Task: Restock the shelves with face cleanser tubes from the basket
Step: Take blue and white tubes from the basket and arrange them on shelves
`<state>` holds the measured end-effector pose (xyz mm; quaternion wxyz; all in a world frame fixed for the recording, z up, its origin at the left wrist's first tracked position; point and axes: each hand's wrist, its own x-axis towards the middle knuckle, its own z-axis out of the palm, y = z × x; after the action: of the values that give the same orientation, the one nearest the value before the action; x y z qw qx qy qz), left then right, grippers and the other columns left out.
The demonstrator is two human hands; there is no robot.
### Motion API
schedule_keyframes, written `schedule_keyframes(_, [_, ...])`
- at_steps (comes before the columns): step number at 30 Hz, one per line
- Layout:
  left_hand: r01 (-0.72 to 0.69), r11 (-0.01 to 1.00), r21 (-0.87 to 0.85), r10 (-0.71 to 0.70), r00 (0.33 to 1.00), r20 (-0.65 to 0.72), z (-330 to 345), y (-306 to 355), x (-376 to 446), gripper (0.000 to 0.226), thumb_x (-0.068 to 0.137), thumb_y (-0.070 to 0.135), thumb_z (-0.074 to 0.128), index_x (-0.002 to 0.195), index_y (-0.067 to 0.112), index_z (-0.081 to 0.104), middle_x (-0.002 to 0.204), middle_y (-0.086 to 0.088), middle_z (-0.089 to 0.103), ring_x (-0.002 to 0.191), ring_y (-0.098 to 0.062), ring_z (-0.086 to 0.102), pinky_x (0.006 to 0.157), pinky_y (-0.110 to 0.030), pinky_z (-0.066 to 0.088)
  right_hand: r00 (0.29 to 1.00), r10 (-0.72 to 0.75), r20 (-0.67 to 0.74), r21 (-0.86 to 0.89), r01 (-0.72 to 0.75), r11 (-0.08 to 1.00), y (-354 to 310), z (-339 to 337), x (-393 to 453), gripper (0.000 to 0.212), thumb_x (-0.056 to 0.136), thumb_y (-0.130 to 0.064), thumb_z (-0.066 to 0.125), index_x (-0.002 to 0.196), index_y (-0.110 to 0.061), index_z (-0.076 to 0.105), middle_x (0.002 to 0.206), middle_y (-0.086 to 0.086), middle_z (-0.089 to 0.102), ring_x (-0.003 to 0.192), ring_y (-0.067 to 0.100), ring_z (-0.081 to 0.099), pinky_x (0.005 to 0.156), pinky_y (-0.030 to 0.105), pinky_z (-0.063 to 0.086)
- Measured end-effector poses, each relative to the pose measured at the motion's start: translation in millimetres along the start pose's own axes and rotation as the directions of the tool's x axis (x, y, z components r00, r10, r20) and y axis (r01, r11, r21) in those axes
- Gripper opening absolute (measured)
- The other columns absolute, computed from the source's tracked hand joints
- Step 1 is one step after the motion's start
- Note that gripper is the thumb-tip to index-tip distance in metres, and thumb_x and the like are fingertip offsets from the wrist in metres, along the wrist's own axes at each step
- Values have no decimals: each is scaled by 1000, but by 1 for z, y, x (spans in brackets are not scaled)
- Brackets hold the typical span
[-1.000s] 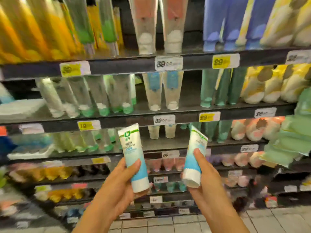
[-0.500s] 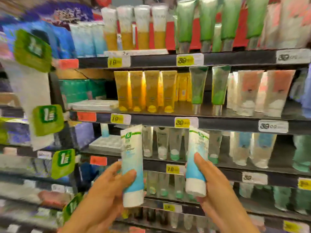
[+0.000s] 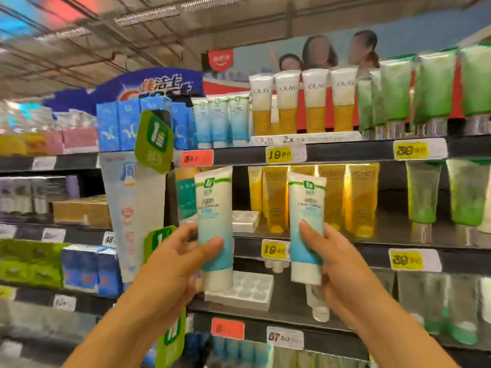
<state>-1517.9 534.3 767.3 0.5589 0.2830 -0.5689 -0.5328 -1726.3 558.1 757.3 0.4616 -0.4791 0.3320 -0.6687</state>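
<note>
My left hand (image 3: 175, 257) grips a white and light-blue face cleanser tube (image 3: 214, 208) upright, cap down, thumb across its front. My right hand (image 3: 334, 258) holds a second matching tube (image 3: 305, 211) the same way, a little to the right. Both tubes are raised in front of the second shelf (image 3: 372, 254). On the top shelf (image 3: 345, 152), three tubes of the same blue-white kind (image 3: 220, 120) stand left of the Olay tubes (image 3: 300, 102). The basket is out of view.
Yellow tubes (image 3: 313, 197) and green tubes (image 3: 435, 192) fill the second shelf. White plastic holder trays (image 3: 245, 289) lie on the shelf behind my hands. Green hanging promo tags (image 3: 154, 140) and a tall banner stand at the left. Price labels line the shelf edges.
My view has tilted upward and left, bringing the top shelf and ceiling into sight. Both hands have risen with their tubes toward the upper shelves.
</note>
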Motion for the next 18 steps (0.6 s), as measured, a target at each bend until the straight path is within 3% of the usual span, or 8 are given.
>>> schedule_keyframes(2, [-58,997,53,59,998,-14,-5,9,23,63,49,31,72,109,13,60,92,-9,73,82,-26,66,82,-49,49,999,-39,27,-57,40,998,-4,12,21,42,63,-41,63,100,-22,62,79,-4,73,70,7,68,61,24,58])
schedule_keyframes(8, [-249,958,139,259,964,-58,-8,44,101,47,50,34,71,93,20,63,80,3,74,70,-9,70,68,-35,54,988,-135,81,-90,142,986,-27,32,90,46,61,-39,65,103,-19,62,94,2,73,86,15,69,80,36,55])
schedule_keyframes(11, [-326,919,221,353,930,-97,-6,64,148,36,64,29,70,98,21,62,80,4,73,72,-8,69,62,-28,54,971,-207,121,-58,215,975,-45,42,126,38,60,-36,64,95,-22,63,84,-5,74,76,7,70,78,32,55])
schedule_keyframes(14, [-362,884,297,412,902,-128,0,81,193,34,79,20,67,111,13,58,94,-5,71,83,-20,68,77,-41,55,950,-263,171,-38,273,961,-62,50,160,36,59,-35,63,93,-23,63,81,-9,74,76,3,69,72,25,56])
schedule_keyframes(18, [-371,819,437,479,862,-165,4,91,238,28,85,21,64,111,18,54,105,-5,66,87,-15,65,75,-31,53,925,-286,248,-47,307,951,-74,59,193,48,55,-39,65,100,-23,63,95,-3,74,89,14,70,74,35,57])
